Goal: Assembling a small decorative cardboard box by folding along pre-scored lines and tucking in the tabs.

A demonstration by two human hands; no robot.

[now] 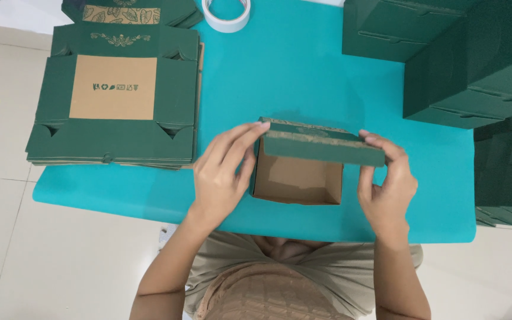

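A small dark green cardboard box (318, 148) with a brown inside stands on the turquoise table (303, 77), its opening facing me. My left hand (223, 172) grips the box's left end, fingers along the top edge. On the right end my right hand (386, 184) pinches the green flap with fingertips and thumb. The flap carries a pale leaf pattern and lies across the top of the box.
A stack of flat, unfolded green box blanks (117, 95) lies at the table's left. A roll of white tape (226, 13) sits at the far edge. Assembled green boxes (463, 59) are piled at the right, more by the right edge (505, 178).
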